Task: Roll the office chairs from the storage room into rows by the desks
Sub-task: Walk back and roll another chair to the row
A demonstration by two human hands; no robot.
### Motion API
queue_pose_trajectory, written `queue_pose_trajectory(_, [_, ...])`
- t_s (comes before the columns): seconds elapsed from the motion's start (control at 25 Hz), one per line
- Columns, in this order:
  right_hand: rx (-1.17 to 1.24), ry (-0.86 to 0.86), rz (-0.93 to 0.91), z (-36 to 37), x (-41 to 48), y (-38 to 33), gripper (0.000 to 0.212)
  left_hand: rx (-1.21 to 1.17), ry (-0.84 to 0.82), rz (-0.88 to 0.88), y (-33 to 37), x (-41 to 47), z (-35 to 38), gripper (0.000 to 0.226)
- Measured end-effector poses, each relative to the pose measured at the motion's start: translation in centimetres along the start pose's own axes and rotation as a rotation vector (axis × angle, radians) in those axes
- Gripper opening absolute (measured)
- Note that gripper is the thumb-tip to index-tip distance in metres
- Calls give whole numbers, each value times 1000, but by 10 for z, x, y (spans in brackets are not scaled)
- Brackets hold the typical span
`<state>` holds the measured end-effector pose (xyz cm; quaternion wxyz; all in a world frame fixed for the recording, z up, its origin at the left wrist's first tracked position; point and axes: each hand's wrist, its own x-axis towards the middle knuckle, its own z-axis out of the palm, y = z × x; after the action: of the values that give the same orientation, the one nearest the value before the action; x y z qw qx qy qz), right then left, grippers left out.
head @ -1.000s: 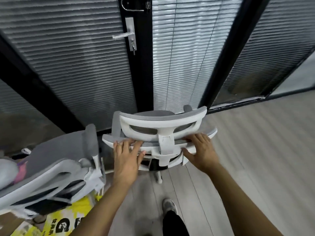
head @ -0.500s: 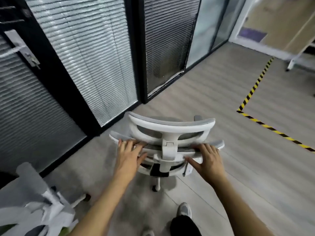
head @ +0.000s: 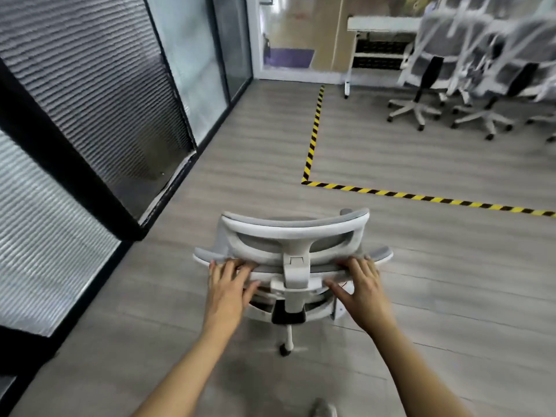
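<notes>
A white-framed office chair with grey mesh (head: 293, 233) stands in front of me, seen from behind and above. My left hand (head: 227, 288) grips the left side of the backrest's top edge, fingers curled over it. My right hand (head: 361, 291) grips the right side the same way. One castor (head: 284, 349) shows below the seat. Far right, several more white and grey chairs (head: 433, 55) stand beside a white desk (head: 382, 24).
Glass walls with black frames and blinds (head: 90, 100) run along the left. Black and yellow hazard tape (head: 313, 136) marks an L on the grey wood floor ahead. An open doorway (head: 288, 34) lies at the far end. My shoe (head: 323, 409) shows at the bottom.
The chair and I have turned right, away from the door and blinds, toward the open floor. The tape corner is closer, and the desk and parked chairs have come into view.
</notes>
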<state>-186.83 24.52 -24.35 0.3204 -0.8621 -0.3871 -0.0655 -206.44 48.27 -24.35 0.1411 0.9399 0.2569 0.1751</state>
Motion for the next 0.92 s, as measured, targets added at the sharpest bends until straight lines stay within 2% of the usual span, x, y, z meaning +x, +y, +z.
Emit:
queue_pose_trajectory(0.24, [-190,72,154,-64,61,159,52,-109,-52,131,135,142,87,37])
queue_pose_trajectory(0.6, [-246,232,320,-142,167,379,49,-214,-116,399,313,361,225,35])
queue_pose_trajectory(0.92, [-308,256,568,-223,284,570,51,-310,-229,551,494,572,352,42])
